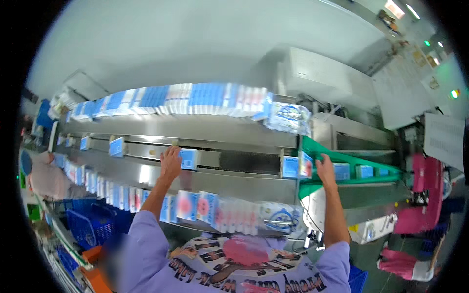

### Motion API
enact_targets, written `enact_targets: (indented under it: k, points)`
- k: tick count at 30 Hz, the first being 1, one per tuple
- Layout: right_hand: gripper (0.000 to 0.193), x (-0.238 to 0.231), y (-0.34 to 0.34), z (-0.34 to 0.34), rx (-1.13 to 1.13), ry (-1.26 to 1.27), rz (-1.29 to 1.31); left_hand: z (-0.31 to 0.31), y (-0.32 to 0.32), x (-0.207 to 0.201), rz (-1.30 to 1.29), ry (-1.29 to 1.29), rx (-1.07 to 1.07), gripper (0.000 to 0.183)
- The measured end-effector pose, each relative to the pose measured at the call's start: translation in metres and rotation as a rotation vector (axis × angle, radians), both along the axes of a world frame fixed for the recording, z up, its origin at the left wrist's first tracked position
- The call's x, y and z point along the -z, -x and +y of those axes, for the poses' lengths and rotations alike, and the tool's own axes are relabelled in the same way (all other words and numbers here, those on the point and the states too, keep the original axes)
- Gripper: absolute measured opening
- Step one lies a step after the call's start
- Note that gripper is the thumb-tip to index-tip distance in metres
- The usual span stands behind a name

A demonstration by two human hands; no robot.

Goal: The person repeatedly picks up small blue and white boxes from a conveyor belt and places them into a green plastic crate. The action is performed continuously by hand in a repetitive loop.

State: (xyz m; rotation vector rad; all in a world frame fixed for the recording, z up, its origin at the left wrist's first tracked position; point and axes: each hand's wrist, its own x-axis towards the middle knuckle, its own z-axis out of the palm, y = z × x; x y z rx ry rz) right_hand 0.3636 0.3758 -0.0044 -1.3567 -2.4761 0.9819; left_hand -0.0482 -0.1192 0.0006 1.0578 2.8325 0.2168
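Observation:
My left hand [170,162] reaches over the conveyor channel, fingers stretched out and apart, just left of a blue and white carton [189,159]. I cannot tell whether its fingertips touch that carton. At the green guard frame [351,159], my right hand [324,169] has its fingers loosely apart. Close to its left side stands a white carton with a pink-red print [306,165], beside another blue and white carton [290,167]. Neither hand visibly grips anything.
Upright cartons line the far ledge [166,99] and near ledge [119,194]. Clear plastic-wrapped packs [288,117] lie at the row's right end. More cartons [341,171] sit under the green frame. Blue crates [90,225] stand lower left; a person in pink [400,262] is lower right.

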Motion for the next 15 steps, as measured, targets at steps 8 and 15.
enact_targets:
  k: [8, 15]
  points:
    - [0.059, 0.019, -0.021, 0.026, 0.051, 0.027, -0.256, 0.099, -0.038, 0.011, -0.115, 0.111, 0.271, 0.037]
    - [0.055, -0.026, -0.051, 0.024, 0.144, 0.008, 0.029, 0.098, -0.043, 0.022, 0.092, -0.203, 0.299, 0.042]
